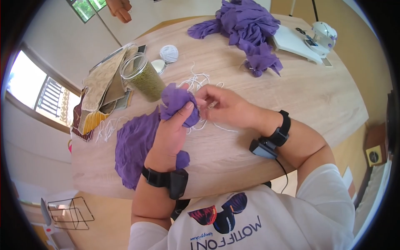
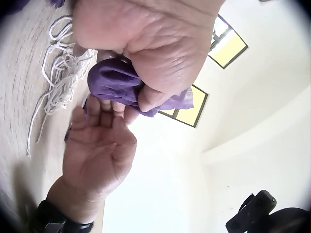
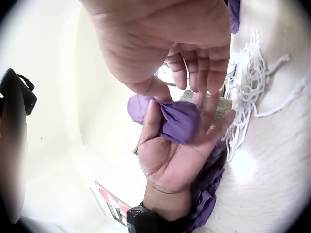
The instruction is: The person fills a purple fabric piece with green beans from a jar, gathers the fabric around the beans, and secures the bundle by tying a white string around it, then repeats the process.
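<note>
My left hand [image 1: 175, 127] grips a rounded bunch of thin purple cloth [image 1: 174, 98], its thumb pressed over the near side. The rest of the purple cloth [image 1: 135, 148] trails onto the table beneath the left forearm. At the bunch's right side is my right hand [image 1: 227, 105], thumb and fingers apart. In the right wrist view the right thumb [image 3: 156, 90] touches the bunch [image 3: 180, 121] by the left thumb, while the right fingers bend loosely beyond it. Loose white cord [image 2: 65, 80] lies tangled on the table below the hands.
A clear jar of green grains [image 1: 146, 81] stands left of the hands, near a ball of white yarn [image 1: 169, 53] and folded fabric samples [image 1: 102, 79]. Farther back are a purple cloth heap [image 1: 248, 23], a small sewing machine [image 1: 323, 37] and scissors [image 1: 300, 31].
</note>
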Demonstrator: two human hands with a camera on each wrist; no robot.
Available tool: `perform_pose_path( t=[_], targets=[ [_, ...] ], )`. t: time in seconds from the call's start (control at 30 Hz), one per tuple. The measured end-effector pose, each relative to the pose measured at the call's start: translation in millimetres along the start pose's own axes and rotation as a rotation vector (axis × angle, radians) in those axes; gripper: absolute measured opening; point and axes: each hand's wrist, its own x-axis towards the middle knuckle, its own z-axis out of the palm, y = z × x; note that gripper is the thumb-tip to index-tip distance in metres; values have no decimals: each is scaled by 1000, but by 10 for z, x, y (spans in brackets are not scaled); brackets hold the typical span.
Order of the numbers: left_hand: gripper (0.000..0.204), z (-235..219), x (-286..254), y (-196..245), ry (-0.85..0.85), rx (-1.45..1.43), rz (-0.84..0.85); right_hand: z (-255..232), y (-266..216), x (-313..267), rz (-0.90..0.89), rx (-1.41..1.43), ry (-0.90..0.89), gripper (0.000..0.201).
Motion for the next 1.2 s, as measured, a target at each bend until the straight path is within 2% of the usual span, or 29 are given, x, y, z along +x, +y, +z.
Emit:
perform_pose_path(
  t=[0.07,0.13,0.23,0.33,0.43,0.53,0.73,0.83,0.9,1.03,1.13,1.2],
  targets=[
    [53,65,-29,40,40,9,-19,109,-54,-40,43,25,-78,35],
    [58,69,-46,33,10,57,-76,225,-178,-86,55,84,-129,37],
    [62,172,-91,67,-38,119,-79,196,102,-25,106,-132,-231,41],
    [63,219,-105,53,-56,128,-81,252,267,1,-76,-32,-106,31],
    [62,213,-113,69,-55,112,-153,192,208,-20,156,-26,-169,28],
    [61,137,-117,94,-64,54,-277,218,0,-37,261,80,-144,23],
    [59,158,-128,142,-150,9,-263,183,-40,-57,302,150,-243,19],
    [58,138,-138,176,-231,72,-345,215,-22,-88,326,152,-195,17],
    [58,130,-140,169,-231,74,-363,191,-12,-90,293,159,-257,18],
    [42,142,-135,137,-163,-42,-253,177,10,-37,346,180,-432,25],
    [29,136,-118,105,-155,-157,-176,169,-24,-27,359,203,-397,29],
    [31,126,-112,100,-139,-233,-169,171,-20,-15,344,221,-399,30]
  ],
)
